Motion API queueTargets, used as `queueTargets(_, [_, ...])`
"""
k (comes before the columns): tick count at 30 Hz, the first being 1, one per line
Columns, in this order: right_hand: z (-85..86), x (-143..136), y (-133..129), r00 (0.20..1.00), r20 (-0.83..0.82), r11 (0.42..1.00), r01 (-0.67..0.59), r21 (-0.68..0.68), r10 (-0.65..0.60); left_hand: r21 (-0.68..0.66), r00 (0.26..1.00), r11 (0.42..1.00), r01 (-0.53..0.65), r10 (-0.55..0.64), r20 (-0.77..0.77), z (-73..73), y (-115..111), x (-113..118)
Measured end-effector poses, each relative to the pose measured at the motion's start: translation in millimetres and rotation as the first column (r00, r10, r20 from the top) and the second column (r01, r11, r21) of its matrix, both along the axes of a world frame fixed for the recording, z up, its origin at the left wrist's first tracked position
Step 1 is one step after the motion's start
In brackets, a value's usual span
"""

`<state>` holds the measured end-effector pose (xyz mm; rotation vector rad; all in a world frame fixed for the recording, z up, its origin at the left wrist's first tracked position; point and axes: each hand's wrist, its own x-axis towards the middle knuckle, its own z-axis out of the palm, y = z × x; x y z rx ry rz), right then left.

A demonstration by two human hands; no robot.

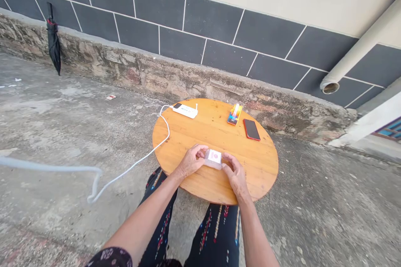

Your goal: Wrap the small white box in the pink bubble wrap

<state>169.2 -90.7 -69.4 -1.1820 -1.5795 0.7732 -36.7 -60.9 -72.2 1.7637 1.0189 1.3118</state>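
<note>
- Small box [213, 158]: on the near part of the round wooden table [191, 135], between your two hands; white label with a pinkish mark on top, paler, translucent-looking side facing you.
- Your left hand [193, 160]: fingers curled and partly closed, fingertips at the box's left side.
- Your right hand [234, 174]: thumb and forefinger bent in a loose, part-open curl, tips at the box's right side. The two hands hold the box from opposite sides; how firmly, you cannot tell from this view.
- White device [187, 111]: near the far left rim, dark panel at one end; white cable [134, 163] runs from it over the rim, off to the left.
- Yellow tape dispenser [234, 114]: far right part of the tabletop, blue and orange parts showing.
- Phone [251, 129]: red-edged, dark screen up, just beside the dispenser, to its right.
- Black umbrella [54, 48]: leans upright against the stone base of the wall [125, 64], well apart from the table.
</note>
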Motion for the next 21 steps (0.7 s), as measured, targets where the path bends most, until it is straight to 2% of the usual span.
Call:
queueTargets(5, [3.6,-1.3,0.1,0.998,0.015,0.998,-0.060,0.000,0.060,0.005,0.999,0.999,0.035,-0.035,-0.014,0.6,1.0,0.5])
queueTargets(15, [4.3,-3.0,3.2,0.996,0.032,0.996,-0.086,0.010,0.086,0.016,0.999,0.999,0.034,-0.033,-0.035,1.8,1.0,3.0])
queueTargets(21, [-2.9,1.1,3.0,0.999,-0.030,1.000,-0.013,0.008,0.013,0.000,1.000,1.000,0.000,0.000,0.016,-4.0,1.1,3.5])
